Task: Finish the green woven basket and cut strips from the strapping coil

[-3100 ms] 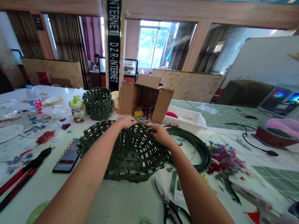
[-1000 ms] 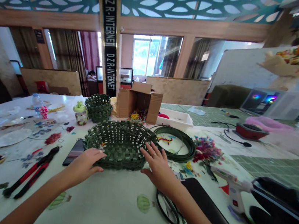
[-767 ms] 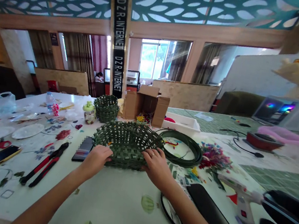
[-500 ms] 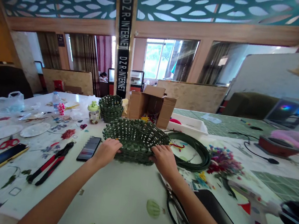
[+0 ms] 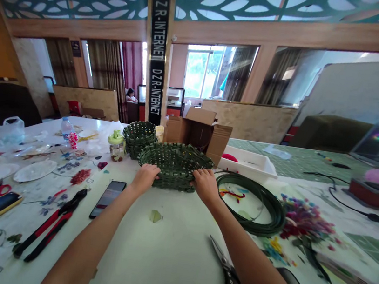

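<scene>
A wide, shallow green woven basket (image 5: 175,164) sits on the white table, just in front of an open cardboard box (image 5: 198,133). My left hand (image 5: 145,177) grips its near left rim with curled fingers. My right hand (image 5: 204,184) is closed on the near right rim. Both arms are stretched far forward.
A stack of small green baskets (image 5: 138,137) and a jar (image 5: 116,145) stand to the left of the box. A coil of green strip (image 5: 254,205), a white tray (image 5: 253,162), scissors (image 5: 231,276), red-handled pliers (image 5: 51,223) and a phone (image 5: 109,192) lie around.
Both hands closed on the near rim and pushed the basket away from me, up against the cardboard box. My arms have stretched out further.
</scene>
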A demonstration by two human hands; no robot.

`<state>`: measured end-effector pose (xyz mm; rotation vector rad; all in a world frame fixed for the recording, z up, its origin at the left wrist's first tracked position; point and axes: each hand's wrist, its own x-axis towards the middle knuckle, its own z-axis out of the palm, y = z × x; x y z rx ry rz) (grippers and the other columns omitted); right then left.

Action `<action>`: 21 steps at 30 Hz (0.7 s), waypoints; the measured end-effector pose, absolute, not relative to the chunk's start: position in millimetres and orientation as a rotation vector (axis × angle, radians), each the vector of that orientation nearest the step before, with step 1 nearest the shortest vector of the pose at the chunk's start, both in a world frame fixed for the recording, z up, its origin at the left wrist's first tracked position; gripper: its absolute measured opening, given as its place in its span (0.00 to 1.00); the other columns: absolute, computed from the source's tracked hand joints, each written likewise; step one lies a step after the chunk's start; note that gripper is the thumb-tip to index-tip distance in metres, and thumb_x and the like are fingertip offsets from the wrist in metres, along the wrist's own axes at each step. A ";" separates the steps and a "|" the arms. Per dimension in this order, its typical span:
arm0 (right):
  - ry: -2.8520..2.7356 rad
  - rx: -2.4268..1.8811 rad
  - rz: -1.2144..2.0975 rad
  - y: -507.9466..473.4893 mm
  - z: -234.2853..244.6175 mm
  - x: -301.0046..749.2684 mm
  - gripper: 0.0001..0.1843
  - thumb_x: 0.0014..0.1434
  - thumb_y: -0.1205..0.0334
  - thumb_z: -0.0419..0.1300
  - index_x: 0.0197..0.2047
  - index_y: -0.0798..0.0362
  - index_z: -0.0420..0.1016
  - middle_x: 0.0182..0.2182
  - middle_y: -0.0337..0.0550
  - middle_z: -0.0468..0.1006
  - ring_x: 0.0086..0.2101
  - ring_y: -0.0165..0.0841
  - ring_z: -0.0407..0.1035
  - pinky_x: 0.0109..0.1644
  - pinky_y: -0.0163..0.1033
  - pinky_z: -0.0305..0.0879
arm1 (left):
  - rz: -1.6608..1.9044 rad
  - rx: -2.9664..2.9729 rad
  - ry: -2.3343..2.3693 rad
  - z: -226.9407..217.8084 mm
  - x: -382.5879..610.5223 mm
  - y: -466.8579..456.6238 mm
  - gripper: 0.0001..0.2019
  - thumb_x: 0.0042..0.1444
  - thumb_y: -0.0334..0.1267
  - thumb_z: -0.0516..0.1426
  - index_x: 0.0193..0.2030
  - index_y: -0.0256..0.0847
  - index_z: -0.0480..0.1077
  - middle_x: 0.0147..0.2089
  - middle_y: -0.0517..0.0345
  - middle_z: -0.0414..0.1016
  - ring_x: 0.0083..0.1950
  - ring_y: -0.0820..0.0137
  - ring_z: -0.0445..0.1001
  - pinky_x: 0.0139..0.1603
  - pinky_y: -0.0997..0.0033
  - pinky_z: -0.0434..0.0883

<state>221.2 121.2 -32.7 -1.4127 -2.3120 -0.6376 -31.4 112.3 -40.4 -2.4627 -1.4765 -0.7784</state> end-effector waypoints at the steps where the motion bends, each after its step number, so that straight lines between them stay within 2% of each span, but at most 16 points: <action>1: -2.307 -1.419 -0.633 125.1 -32.8 221.0 0.07 0.52 0.64 0.63 0.35 0.55 0.69 0.34 0.48 0.75 0.39 0.41 0.65 0.45 0.42 0.50 | -0.832 -2.448 -1.499 -39.3 -33.6 117.2 0.02 0.52 0.33 0.58 0.34 0.40 0.71 0.37 0.54 0.73 0.44 0.63 0.71 0.47 0.63 0.64; 4: -2.297 -1.420 -0.617 131.3 -33.4 220.8 0.08 0.52 0.63 0.63 0.35 0.55 0.69 0.35 0.48 0.75 0.39 0.41 0.64 0.45 0.42 0.50 | -1.087 -2.252 -1.646 -34.9 -56.0 132.2 0.18 0.50 0.43 0.60 0.47 0.43 0.68 0.51 0.51 0.69 0.55 0.60 0.65 0.55 0.61 0.60; 7: -2.292 -1.397 -0.595 131.2 -35.4 219.9 0.09 0.53 0.58 0.63 0.34 0.54 0.69 0.34 0.46 0.74 0.38 0.40 0.64 0.45 0.42 0.49 | -1.393 -1.789 -1.931 -33.4 -105.3 152.4 0.29 0.55 0.47 0.54 0.61 0.39 0.52 0.61 0.42 0.57 0.63 0.57 0.54 0.61 0.55 0.53; 9: -2.280 -1.381 -0.582 130.4 -37.6 219.0 0.12 0.55 0.53 0.61 0.34 0.54 0.69 0.33 0.46 0.74 0.38 0.39 0.63 0.45 0.42 0.49 | -1.530 -1.441 -2.145 -36.6 -145.4 169.7 0.36 0.53 0.46 0.55 0.62 0.30 0.44 0.62 0.32 0.51 0.65 0.50 0.49 0.62 0.48 0.50; 12: -2.231 -1.340 -0.545 131.6 -41.3 218.9 0.14 0.57 0.50 0.58 0.32 0.54 0.68 0.32 0.45 0.73 0.37 0.38 0.62 0.45 0.42 0.49 | -1.628 -1.163 -2.376 -46.4 -195.9 199.0 0.46 0.42 0.43 0.63 0.61 0.25 0.42 0.61 0.24 0.51 0.63 0.43 0.52 0.59 0.46 0.55; 17: -2.210 -1.244 -0.474 135.9 -46.2 221.9 0.14 0.56 0.51 0.58 0.29 0.53 0.67 0.28 0.42 0.71 0.33 0.36 0.61 0.44 0.41 0.49 | -1.730 -1.166 -2.469 -61.2 -227.1 245.8 0.51 0.33 0.43 0.67 0.61 0.31 0.46 0.60 0.33 0.57 0.61 0.49 0.59 0.56 0.54 0.63; 19: -2.199 -1.248 -0.467 135.9 -47.4 222.3 0.14 0.57 0.52 0.58 0.28 0.53 0.67 0.28 0.42 0.71 0.33 0.36 0.61 0.45 0.42 0.49 | -1.758 -1.234 -2.440 -65.1 -227.8 259.8 0.48 0.33 0.44 0.67 0.60 0.32 0.49 0.57 0.37 0.63 0.57 0.53 0.65 0.52 0.58 0.67; 21: -2.187 -1.259 -0.466 135.1 -48.3 222.0 0.14 0.57 0.52 0.57 0.28 0.53 0.67 0.28 0.42 0.70 0.33 0.36 0.61 0.45 0.42 0.49 | -1.761 -1.309 -2.397 -68.3 -226.9 269.7 0.41 0.35 0.44 0.66 0.56 0.34 0.55 0.51 0.43 0.70 0.51 0.56 0.71 0.47 0.62 0.70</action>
